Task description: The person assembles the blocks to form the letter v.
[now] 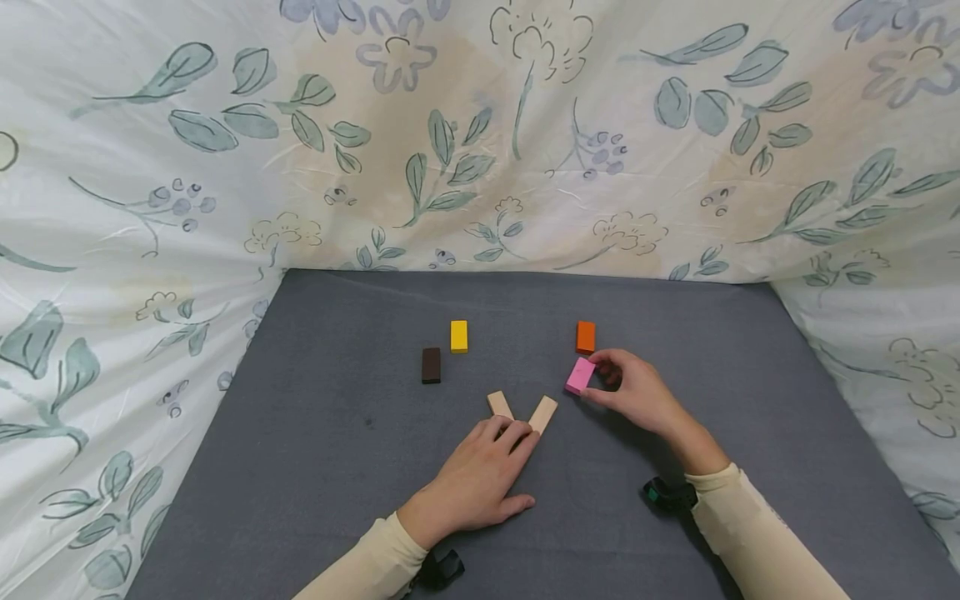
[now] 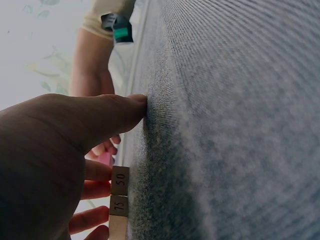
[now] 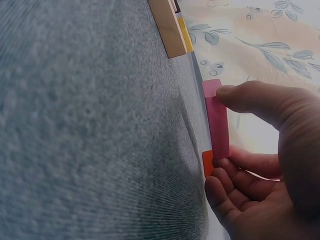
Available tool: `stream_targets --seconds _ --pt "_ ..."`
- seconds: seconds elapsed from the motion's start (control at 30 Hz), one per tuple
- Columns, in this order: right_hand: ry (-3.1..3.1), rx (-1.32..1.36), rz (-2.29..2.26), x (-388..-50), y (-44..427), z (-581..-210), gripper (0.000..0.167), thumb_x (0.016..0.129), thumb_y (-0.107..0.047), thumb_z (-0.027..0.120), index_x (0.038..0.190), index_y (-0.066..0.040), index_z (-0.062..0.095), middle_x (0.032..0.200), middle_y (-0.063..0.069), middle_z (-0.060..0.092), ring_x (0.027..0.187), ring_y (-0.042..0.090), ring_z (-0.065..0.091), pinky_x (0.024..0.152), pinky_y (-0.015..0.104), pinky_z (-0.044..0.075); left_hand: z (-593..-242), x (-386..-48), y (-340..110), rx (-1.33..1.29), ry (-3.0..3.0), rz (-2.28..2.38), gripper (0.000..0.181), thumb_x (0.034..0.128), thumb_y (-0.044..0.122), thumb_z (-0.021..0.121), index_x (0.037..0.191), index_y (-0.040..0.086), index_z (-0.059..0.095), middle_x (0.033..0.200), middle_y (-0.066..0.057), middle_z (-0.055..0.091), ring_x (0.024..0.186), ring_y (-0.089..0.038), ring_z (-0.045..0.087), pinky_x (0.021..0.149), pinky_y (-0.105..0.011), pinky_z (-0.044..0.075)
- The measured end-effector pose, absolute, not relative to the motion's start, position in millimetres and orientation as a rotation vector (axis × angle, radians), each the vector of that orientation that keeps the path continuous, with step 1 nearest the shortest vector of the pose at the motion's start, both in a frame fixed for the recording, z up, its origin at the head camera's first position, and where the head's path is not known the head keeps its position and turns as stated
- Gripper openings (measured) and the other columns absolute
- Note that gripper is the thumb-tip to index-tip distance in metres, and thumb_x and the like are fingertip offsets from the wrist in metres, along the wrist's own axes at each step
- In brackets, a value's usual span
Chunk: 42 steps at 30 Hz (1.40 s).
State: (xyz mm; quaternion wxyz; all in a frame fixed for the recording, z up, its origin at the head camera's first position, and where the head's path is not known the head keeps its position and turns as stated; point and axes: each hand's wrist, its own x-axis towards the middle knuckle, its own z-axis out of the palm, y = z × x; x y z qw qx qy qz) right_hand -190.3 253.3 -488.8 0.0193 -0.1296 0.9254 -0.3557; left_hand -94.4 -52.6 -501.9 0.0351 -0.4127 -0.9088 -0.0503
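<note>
Right grip (image 1: 633,387): part-open, pinching the pink block (image 1: 580,376) at its fingertips. Probably light, stiff, smoothish, hard to break; take opposite ends. Left grip (image 1: 487,471): loosely spread, fingers on pale blocks (image 1: 543,415). Count: one pink, two pale visible, one orange block (image 1: 586,337) beyond right grip, one yellow block (image 1: 459,337) and one brown block (image 1: 431,366) beyond left.

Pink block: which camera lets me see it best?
The right wrist view: the pink block looks largest there, with nearly all of one long side showing. The head view shows it small, from above; the left wrist view catches only a small, partly covered bit.
</note>
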Motion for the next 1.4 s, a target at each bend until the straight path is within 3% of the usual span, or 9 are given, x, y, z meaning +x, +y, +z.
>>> stream_targets --seconds 0.57,1.4 --pt "2.877 -0.388 -1.09 -189.0 244.6 -487.8 0.059 0.091 -0.029 0.091 0.136 0.0 0.066 0.121 0.017 0.069 0.104 0.033 0.065 0.091 0.054 0.055 -500.4 -94.8 -52.7 -1.27 -2.793 -0.154 0.081 0.0959 0.063 0.076 0.156 0.013 0.057 0.145 -0.001 0.055 0.128 -0.02 0.049 0.114 -0.043 0.045" --pt "2.887 -0.415 -1.082 -186.3 233.4 -487.4 0.057 0.089 -0.029 0.092 0.132 -0.001 0.068 0.117 0.014 0.07 0.096 0.028 0.065 0.085 0.048 0.055 -500.6 -95.5 -52.0 -1.256 -2.771 -0.141 0.081 0.0948 0.064 0.077 0.154 0.012 0.058 0.143 -0.001 0.055 0.126 -0.02 0.05 0.112 -0.042 0.046"
